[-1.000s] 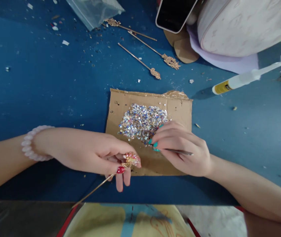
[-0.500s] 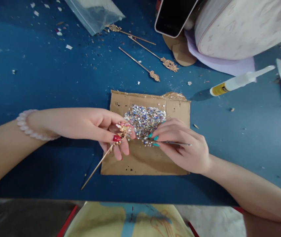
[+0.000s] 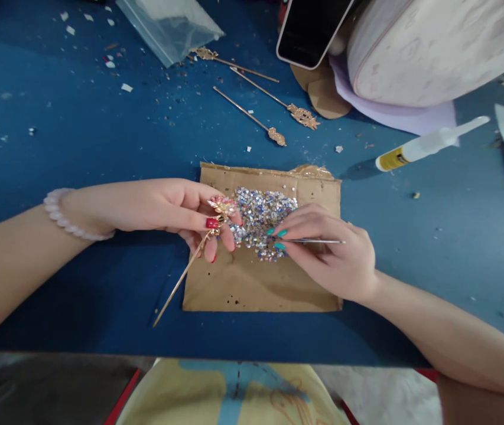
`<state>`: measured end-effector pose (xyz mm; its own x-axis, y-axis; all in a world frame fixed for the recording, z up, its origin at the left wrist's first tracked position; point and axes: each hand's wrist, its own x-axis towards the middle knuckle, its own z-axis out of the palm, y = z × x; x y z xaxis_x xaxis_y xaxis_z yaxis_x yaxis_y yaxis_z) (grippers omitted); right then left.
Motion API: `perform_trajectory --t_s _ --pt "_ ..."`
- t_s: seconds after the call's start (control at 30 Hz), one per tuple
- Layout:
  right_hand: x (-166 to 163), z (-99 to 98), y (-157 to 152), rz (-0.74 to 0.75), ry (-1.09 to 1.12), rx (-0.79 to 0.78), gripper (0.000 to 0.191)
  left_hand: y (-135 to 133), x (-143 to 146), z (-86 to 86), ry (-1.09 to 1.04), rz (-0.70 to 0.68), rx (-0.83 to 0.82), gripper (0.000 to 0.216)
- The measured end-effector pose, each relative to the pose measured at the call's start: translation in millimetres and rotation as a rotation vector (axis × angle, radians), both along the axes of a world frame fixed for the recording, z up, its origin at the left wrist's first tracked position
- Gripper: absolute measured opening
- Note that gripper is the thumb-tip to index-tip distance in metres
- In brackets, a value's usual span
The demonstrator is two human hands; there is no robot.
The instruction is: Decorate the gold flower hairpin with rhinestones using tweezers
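We are holding a gold pin (image 3: 189,267) aslant, pink stones (image 3: 223,205) crowding its head, and a slim metal tool (image 3: 318,241); loose glittering stones (image 3: 260,212) are lying spread on cardboard (image 3: 256,289).

Head camera: worn on you, it looked out from above the near side of the tabletop (image 3: 78,136).
Facing: forward and steeply down, with the cardboard (image 3: 260,289) around mid-frame.
Nearness: close to your left hand (image 3: 167,205) and right hand (image 3: 335,251), which both fitted well inside the frame.
Bottom: your view reached past the tabletop's near edge to yellow and blue cloth (image 3: 189,395).
Top: it cut off the phone (image 3: 314,29) and a plastic bag (image 3: 169,35).
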<state>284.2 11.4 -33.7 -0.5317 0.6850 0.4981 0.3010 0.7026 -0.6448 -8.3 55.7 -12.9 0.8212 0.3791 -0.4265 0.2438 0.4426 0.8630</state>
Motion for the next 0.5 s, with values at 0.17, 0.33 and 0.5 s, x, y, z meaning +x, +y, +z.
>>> perform_trajectory --t_s 0.17,0.33,0.5 --pt "-11.6 -1.0 8.1 -0.020 -0.006 0.029 0.013 1.0 1.4 -2.4 0.042 0.000 0.014 0.019" --pt "-17.9 -2.7 11.5 -0.025 -0.033 0.031 0.010 0.3 2.0 -3.7 -0.002 0.007 -0.001 0.017" --pt "-17.1 -3.7 11.4 -0.025 -0.030 0.033 0.010 -0.3 2.4 -4.9 -0.005 0.024 -0.014 0.020"
